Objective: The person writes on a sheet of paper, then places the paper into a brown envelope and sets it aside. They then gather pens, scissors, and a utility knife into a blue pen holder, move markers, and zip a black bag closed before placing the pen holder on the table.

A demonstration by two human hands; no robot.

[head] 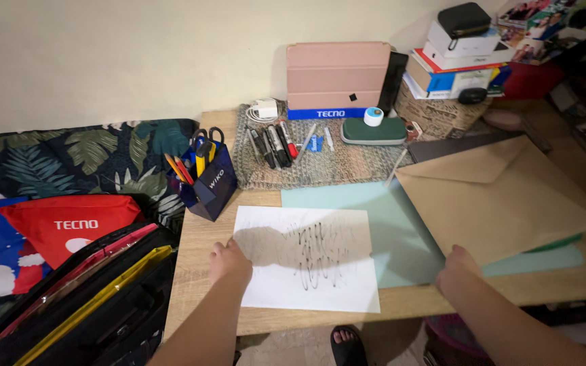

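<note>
- Spanning most of the view, a light wooden desk (191, 271) is standing against a pale wall, its grain showing along the bare left edge.
- Lying at the right, a large tan paper envelope (503, 196) is resting flap-open over a pale green sheet (347, 203); it is judged light, flexible and easily creased, best taken at a corner or edge.
- Gripping that envelope at its lower left corner, the right hand (457, 270) is closing its fingers around the paper edge.
- Sitting at the desk's front centre, a white paper sheet (306, 261) bearing dark scribbled strokes is lying flat; thin and limp, it would likely slide on the smooth wood, so pinching an edge seems safest.
- Pressing on the sheet's left edge, the left hand (230, 263) is curled loosely; whether it is pinching the paper or only holding it down cannot be told.
- Leaning against the wall, a pink folding tablet case (337, 74) is showing stiff, ribbed panels.
- Covering the rear centre, a grey woven mat (320, 163) is carrying markers (274, 144) in a row and a green oval case (374, 132).
- Standing at the left corner, a small navy paper bag (213, 184) is holding pencils and scissors.
</note>
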